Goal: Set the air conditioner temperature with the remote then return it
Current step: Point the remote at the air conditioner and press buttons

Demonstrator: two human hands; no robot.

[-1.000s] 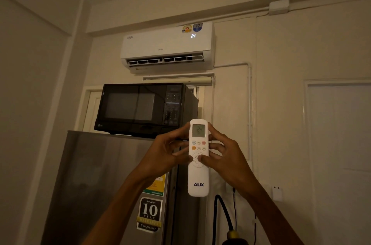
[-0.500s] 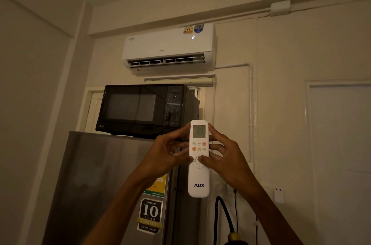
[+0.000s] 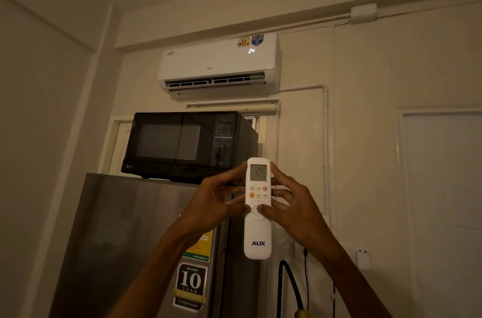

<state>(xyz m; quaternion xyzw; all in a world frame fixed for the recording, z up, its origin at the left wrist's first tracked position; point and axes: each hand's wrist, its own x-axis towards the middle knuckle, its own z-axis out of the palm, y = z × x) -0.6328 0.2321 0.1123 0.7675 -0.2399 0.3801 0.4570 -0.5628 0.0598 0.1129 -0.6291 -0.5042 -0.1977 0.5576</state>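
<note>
The white remote (image 3: 257,208) stands upright, long axis vertical, its screen end at 12 o'clock toward the air conditioner (image 3: 218,66) (display reading 24). Half a second ago that display showed only a 2; the remote has barely moved. Both hands clasp it: left hand (image 3: 211,204) at 9 o'clock, right hand (image 3: 296,209) at 3 o'clock, fingers (image 3: 280,194) curled behind, thumbs on the round pad.

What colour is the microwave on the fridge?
Black, seen in the head view: the microwave.
</note>
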